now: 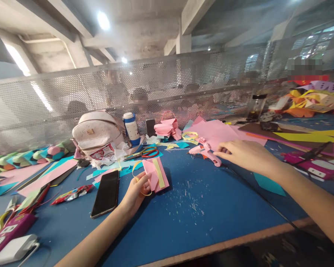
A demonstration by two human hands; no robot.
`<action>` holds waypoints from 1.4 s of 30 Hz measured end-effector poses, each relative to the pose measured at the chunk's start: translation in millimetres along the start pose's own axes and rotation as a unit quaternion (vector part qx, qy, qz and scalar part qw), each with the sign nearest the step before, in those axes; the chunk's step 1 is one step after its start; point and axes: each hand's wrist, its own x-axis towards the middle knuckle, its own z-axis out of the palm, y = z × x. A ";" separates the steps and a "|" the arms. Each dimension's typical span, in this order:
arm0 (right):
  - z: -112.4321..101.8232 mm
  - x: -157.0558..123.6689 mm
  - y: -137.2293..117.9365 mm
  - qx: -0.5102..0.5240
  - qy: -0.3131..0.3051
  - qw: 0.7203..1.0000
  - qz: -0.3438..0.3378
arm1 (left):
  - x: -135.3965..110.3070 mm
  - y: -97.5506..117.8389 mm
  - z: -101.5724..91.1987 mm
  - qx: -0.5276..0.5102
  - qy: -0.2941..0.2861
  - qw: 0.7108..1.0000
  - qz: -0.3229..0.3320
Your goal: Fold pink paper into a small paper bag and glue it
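Observation:
My left hand [135,193] is closed on a folded pink paper piece [156,174] with a yellow-green strip and a curled yellow strip, held just above the blue table [189,211]. My right hand [243,152] reaches out to the right of it, fingertips touching the handle end of a pink glue gun [204,150] lying on the table. The fingers are curled over it but not wrapped round it.
A black phone [106,193] lies left of my left hand. A white backpack [96,133], a blue-white bottle [131,128], scissors [148,152] and pink paper sheets [217,133] sit further back. Coloured paper scraps cover the left side. Other people sit behind a mesh screen [58,100].

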 end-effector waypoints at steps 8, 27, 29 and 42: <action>75.9 -2.9 -84.3 0.323 -0.225 0.911 -0.125 | 1.3 -2.0 -2.3 0.005 -0.010 1.000 0.006; 119.2 33.5 -93.3 0.446 -0.184 0.875 -0.044 | 2.4 -3.3 -2.0 0.028 0.002 1.000 0.012; 124.1 35.8 -93.5 0.438 -0.166 0.882 -0.057 | 2.8 -3.5 -2.0 0.028 0.002 0.999 0.015; 146.7 47.5 -92.0 0.410 -0.045 0.904 -0.117 | 0.9 -2.0 1.1 0.036 -0.007 0.999 0.012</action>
